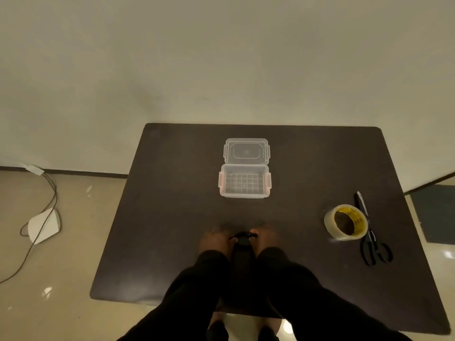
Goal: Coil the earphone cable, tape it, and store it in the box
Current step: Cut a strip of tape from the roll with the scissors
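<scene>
Earphone cable (242,235), a small dark bundle, sits low in the frame's centre between the left hand (213,239) and right hand (267,238), whose fingers are pinched on it. Above it on the dark worktop (172,217) stands the clear box (245,183), lid (246,151) off behind. Tape roll (346,222) and scissors (374,244) lie at right. Pale walls and a shiny tiled floor (61,303) surround it.

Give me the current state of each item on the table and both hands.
box: open, empty
lid: off, flat behind the box
tape roll: on its side, untouched
scissors: closed, flat beside the tape roll
earphone cable: bunched between both hands
left hand: gripping the cable
right hand: gripping the cable
</scene>
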